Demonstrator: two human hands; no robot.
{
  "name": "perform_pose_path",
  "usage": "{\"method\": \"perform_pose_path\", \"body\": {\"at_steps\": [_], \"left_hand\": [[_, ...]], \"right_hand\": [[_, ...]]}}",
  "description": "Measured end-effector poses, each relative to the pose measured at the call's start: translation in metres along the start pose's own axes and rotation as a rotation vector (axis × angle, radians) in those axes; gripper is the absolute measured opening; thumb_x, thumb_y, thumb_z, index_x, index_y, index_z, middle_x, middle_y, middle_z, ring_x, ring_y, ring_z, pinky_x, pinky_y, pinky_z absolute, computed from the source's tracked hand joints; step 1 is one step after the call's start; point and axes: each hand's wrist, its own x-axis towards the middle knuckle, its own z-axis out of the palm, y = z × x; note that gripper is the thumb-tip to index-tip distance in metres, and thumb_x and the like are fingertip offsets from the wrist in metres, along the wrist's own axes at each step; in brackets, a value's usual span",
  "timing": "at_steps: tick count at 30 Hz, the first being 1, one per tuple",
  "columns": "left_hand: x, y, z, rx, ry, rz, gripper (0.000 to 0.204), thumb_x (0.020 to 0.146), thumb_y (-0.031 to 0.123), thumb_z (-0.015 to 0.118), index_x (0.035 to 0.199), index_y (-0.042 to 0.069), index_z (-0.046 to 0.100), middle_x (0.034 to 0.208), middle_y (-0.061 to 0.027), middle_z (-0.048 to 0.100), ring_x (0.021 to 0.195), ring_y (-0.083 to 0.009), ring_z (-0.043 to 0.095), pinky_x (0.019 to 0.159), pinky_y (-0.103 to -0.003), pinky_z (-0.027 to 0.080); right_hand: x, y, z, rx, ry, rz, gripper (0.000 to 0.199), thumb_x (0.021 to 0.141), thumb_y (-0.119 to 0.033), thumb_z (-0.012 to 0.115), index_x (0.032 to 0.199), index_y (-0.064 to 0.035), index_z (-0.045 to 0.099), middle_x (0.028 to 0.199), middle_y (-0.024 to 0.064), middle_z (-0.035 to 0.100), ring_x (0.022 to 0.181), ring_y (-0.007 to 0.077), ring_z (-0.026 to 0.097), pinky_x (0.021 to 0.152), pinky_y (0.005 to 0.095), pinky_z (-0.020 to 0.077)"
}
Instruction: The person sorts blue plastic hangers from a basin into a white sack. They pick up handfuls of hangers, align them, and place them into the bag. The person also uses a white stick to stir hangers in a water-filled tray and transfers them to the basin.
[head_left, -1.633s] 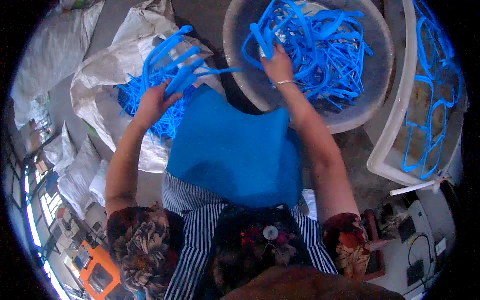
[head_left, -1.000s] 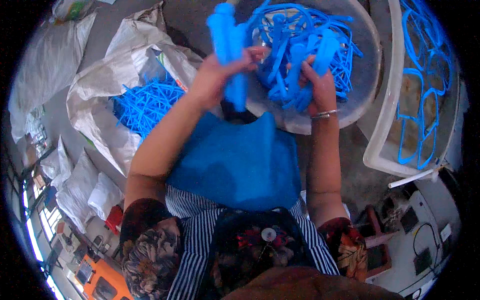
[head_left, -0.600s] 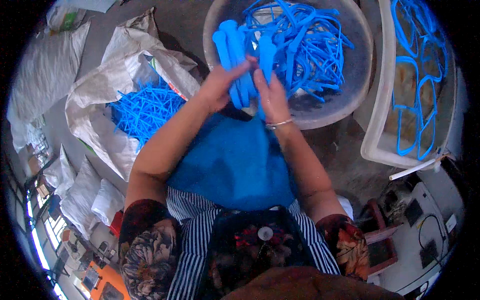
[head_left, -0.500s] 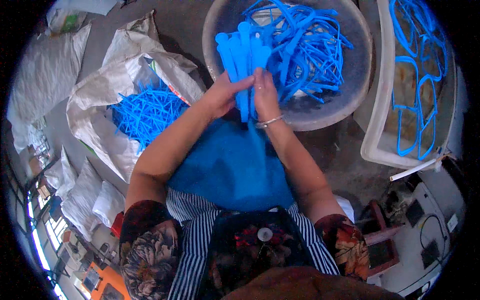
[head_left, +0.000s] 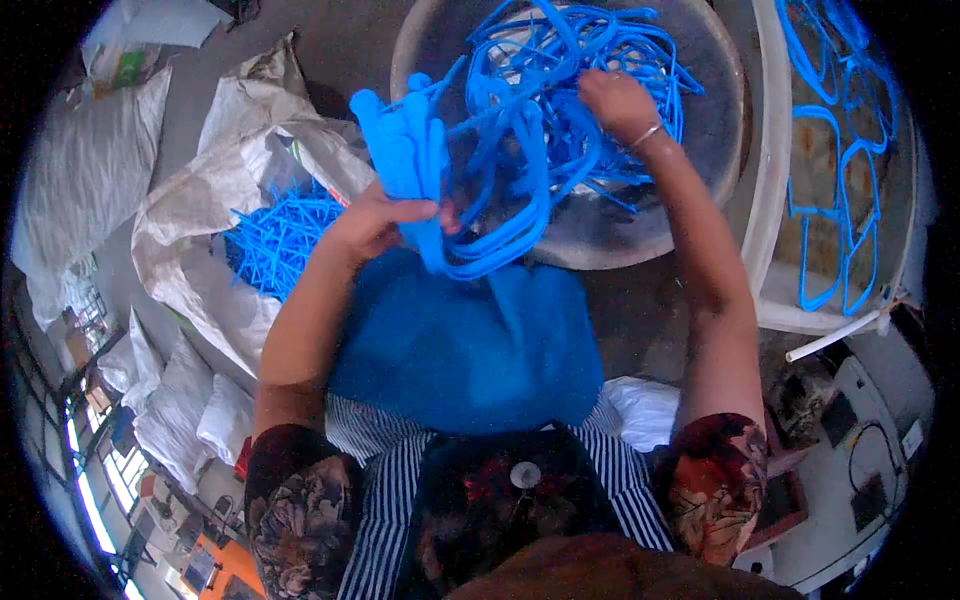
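Note:
My left hand point(head_left: 372, 222) grips a bunch of blue plastic hangers point(head_left: 470, 180), held upright over my lap at the near rim of a big grey basin point(head_left: 700, 190). My right hand point(head_left: 615, 100) reaches into the basin and rests on the tangled pile of blue hangers point(head_left: 590, 60) inside it, fingers curled among them. A blue cloth point(head_left: 470, 345) covers my lap below both hands.
An open white sack point(head_left: 190, 250) to my left holds more blue hangers point(head_left: 275, 245). A white tray point(head_left: 770, 200) on the right holds further blue hangers point(head_left: 830, 150). More filled white sacks point(head_left: 80, 190) lie at the far left. Boxes and cables point(head_left: 870, 470) sit at lower right.
My left hand brought a bunch of hangers from the sack side to the basin, both hands met on it, then my right hand let go and reached back into the basin pile.

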Motion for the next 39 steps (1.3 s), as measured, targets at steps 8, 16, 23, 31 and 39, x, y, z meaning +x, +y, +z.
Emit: {"method": "perform_pose_path", "body": {"at_steps": [8,16,23,31,39], "left_hand": [[-0.012,0.011,-0.013,0.096,0.135,0.06,0.039,0.069,0.023,0.074,0.096,0.003,0.054,0.077,-0.0068,0.058,0.066,-0.018,0.055,0.071,-0.035,0.046],[-0.012,0.011,-0.024,0.238,0.013,0.08,0.041,0.067,0.014,0.075,0.101,0.001,0.055,0.086,-0.012,0.064,0.078,-0.0219,0.062,0.076,-0.033,0.048],[0.002,0.011,-0.003,0.444,-0.007,-0.147,0.039,0.07,0.007,0.073,0.104,0.0,0.055,0.088,-0.0104,0.065,0.082,-0.018,0.062,0.081,-0.032,0.047],[0.013,0.023,-0.01,0.253,0.201,-0.051,0.026,0.076,0.018,0.068,0.094,0.004,0.057,0.08,-0.0066,0.061,0.07,-0.0163,0.058,0.064,-0.028,0.045],[0.032,0.02,0.013,-0.107,0.212,-0.091,0.048,0.076,0.015,0.071,0.118,0.004,0.05,0.111,-0.0116,0.06,0.097,-0.0241,0.061,0.087,-0.037,0.049]], "right_hand": [[0.019,-0.015,-0.043,-0.041,0.122,0.0,0.036,0.077,-0.01,0.052,0.112,-0.0164,0.054,0.115,0.0125,0.054,0.102,0.033,0.055,0.08,0.0413,0.0493],[0.047,-0.061,-0.023,0.464,0.28,0.051,0.027,0.076,-0.012,0.058,0.104,-0.0117,0.059,0.11,0.0087,0.061,0.1,0.0298,0.056,0.085,0.0359,0.0465],[-0.011,-0.015,-0.05,1.234,0.556,0.422,0.021,0.091,-0.022,0.052,0.096,-0.0042,0.06,0.097,0.0037,0.065,0.085,0.0113,0.056,0.079,0.0272,0.0436],[-0.04,-0.025,-0.156,0.561,0.644,-0.087,0.016,0.083,-0.011,0.054,0.097,-0.008,0.062,0.102,0.0078,0.063,0.103,0.0244,0.056,0.092,0.0374,0.0416],[0.029,-0.165,-0.108,-0.012,0.288,0.092,0.036,0.076,-0.015,0.051,0.11,-0.0045,0.055,0.098,0.0066,0.056,0.097,0.022,0.053,0.081,0.0351,0.0445]]}}
